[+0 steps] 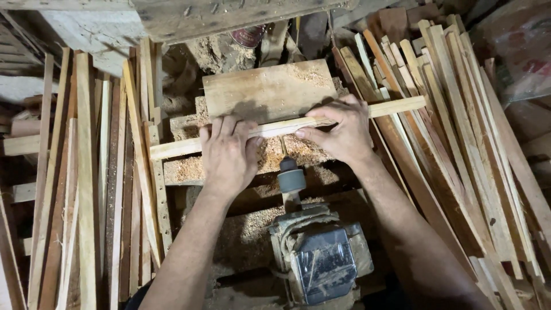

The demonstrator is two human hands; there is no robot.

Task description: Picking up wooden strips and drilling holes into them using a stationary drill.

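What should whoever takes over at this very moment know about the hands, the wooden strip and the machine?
Left hand: flat on the wooden strip, pressing it down.
Right hand: fingers curled over the same strip, further along.
The strip lies crosswise over the sawdust-covered machine table, in front of a flat board. The grey motor and its shaft sit just below the hands.
Done: cannot tell how much of the strip is worked.
Left: stacks of strips stand to the left and right; worked or not is unclear.
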